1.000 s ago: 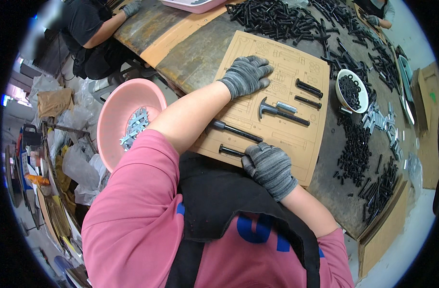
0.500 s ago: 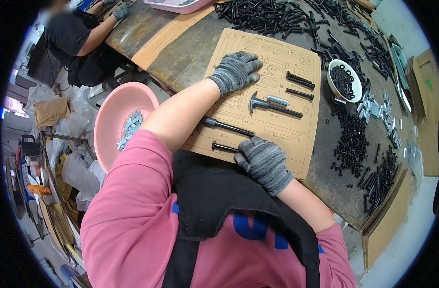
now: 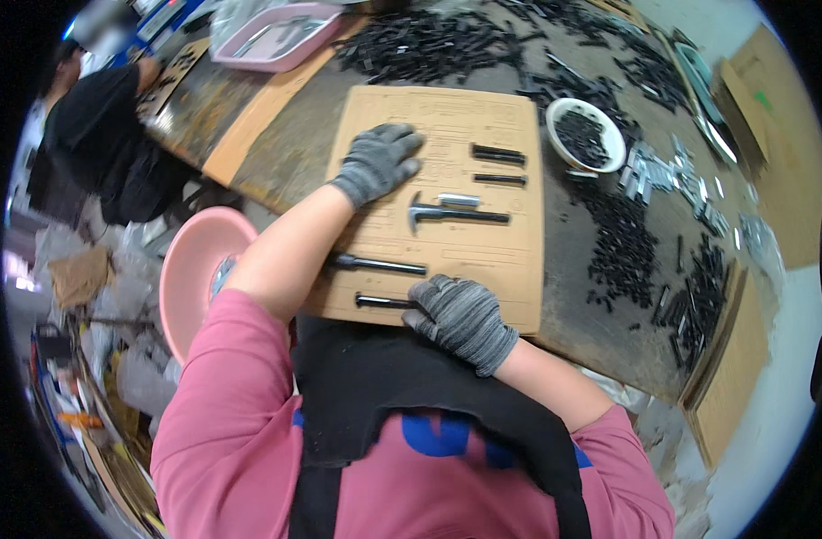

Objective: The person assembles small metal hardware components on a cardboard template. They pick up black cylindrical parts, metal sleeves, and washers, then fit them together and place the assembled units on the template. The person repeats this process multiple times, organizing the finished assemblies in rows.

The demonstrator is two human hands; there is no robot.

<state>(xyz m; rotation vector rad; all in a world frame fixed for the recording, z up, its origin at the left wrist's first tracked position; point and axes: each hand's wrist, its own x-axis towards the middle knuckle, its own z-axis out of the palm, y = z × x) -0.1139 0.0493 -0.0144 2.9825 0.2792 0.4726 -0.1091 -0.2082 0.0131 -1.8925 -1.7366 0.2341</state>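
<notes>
A brown cardboard sheet [image 3: 510, 260] printed with part outlines lies on the table in front of me. My left hand [image 3: 377, 164], in a grey knit glove, rests on its upper left part with fingers stretched out. My right hand [image 3: 465, 322], gloved alike, is at the lower edge, its fingers curled at the end of a black bolt [image 3: 381, 301]. Above that lies a longer black bolt [image 3: 379, 264], its left end partly behind my left forearm. A hammer-shaped black piece with a curved head [image 3: 460, 215], a silver sleeve [image 3: 458, 199], thick black bolts [image 3: 498, 154] and a thinner bolt [image 3: 500, 180] lie on the sheet.
A white bowl [image 3: 617, 148] of black washers stands right of the sheet, among heaps of black bolts [image 3: 622, 247] and silver sleeves [image 3: 644, 171]. A pink basin [image 3: 173, 287] is at my left, a pink tray [image 3: 285, 54] farther off. Another person [image 3: 105, 144] sits at the far left.
The whole view has turned, so the sheet appears farther left and straighter. Both my hands keep about the same places on it. The other person's arm has shifted.
</notes>
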